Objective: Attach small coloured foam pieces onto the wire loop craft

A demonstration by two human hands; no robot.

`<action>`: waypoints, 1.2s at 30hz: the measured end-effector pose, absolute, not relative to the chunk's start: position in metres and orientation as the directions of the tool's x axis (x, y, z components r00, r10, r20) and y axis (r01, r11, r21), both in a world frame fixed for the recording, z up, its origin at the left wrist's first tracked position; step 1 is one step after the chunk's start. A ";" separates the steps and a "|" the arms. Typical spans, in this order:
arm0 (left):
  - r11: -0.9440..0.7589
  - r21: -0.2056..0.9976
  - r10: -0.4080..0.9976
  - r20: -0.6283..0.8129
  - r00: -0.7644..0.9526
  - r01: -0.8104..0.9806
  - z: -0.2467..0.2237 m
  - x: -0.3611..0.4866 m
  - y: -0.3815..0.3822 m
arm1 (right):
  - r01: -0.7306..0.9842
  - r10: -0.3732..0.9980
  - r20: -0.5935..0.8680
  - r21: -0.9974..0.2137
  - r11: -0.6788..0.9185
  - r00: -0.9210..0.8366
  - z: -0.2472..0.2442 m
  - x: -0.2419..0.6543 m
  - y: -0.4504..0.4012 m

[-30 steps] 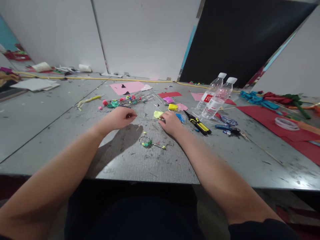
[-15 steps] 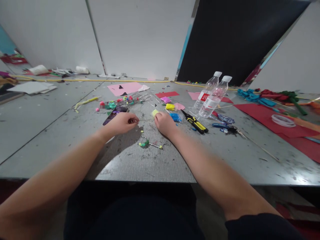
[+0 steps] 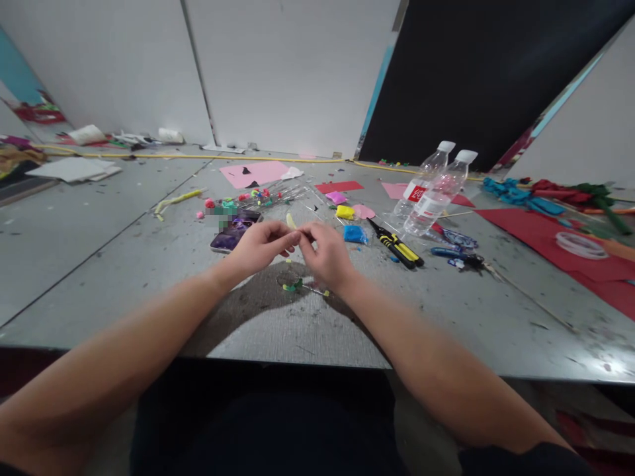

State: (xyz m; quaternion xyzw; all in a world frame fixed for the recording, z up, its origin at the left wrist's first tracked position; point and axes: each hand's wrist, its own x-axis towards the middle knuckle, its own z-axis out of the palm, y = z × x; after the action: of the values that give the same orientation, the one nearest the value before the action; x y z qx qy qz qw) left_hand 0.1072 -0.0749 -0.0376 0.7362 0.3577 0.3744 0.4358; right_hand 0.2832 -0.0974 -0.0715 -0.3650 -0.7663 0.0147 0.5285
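My left hand [image 3: 262, 248] and my right hand [image 3: 325, 254] meet at their fingertips over the grey table [image 3: 292, 337]. Both are closed in a pinch. A pale yellow piece [image 3: 290, 220] shows just beyond the touching fingertips; what lies between them is too small to make out. Below the hands, on the table, lies a small wire piece with green clay [image 3: 292, 285] and yellow bits. A phone [image 3: 233, 233] lies beside my left hand. Right of my right hand is a blue clay packet [image 3: 355, 234].
Black and yellow pliers [image 3: 397, 244] lie to the right, before two plastic bottles [image 3: 430, 198]. Farther right are blue-handled pliers [image 3: 454, 254], a thin stick and red sheets [image 3: 536, 238]. Beaded wires [image 3: 268, 195], a yellow packet [image 3: 344, 212] and pink paper [image 3: 255, 173] lie behind the hands.
My left hand has moved right until its fingertips meet those of my right hand. The pale yellow piece, earlier at my right fingers, now shows beyond both hands' fingertips. The view has shifted slightly.
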 end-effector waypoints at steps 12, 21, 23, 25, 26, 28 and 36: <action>-0.619 0.676 0.756 0.375 0.537 0.400 -0.031 0.105 -0.075 | 0.688 0.699 0.715 -0.490 0.535 -0.034 -0.074 0.283 -0.093; -0.631 0.648 0.760 0.403 0.509 0.428 -0.034 0.099 -0.069 | 0.729 0.744 0.644 -0.421 0.540 -0.179 -0.074 0.281 -0.104; -0.645 0.649 0.744 0.415 0.523 0.403 -0.036 0.099 -0.068 | 0.736 0.729 0.639 -0.367 0.569 -0.246 -0.075 0.279 -0.106; -0.668 0.648 0.718 0.431 0.546 0.367 -0.037 0.101 -0.069 | 0.723 0.707 0.662 -0.359 0.591 -0.249 -0.074 0.281 -0.105; -0.677 0.644 0.712 0.452 0.537 0.356 -0.037 0.102 -0.069 | 0.706 0.692 0.686 -0.375 0.601 -0.224 -0.074 0.283 -0.104; -0.668 0.644 0.739 0.520 0.427 0.372 -0.038 0.102 -0.068 | 0.648 0.656 0.739 -0.425 0.632 -0.155 -0.072 0.288 -0.101; -0.295 0.951 0.865 0.224 0.449 0.095 -0.033 0.091 -0.058 | 0.281 0.721 0.689 -0.679 0.679 -0.076 -0.072 0.294 -0.099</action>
State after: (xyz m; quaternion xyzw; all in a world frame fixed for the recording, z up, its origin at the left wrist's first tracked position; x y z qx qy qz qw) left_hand 0.0905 -0.0581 -0.0327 0.6997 0.3431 0.3975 0.4845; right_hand 0.2941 -0.0995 -0.0720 -0.3534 -0.7086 0.1892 0.5807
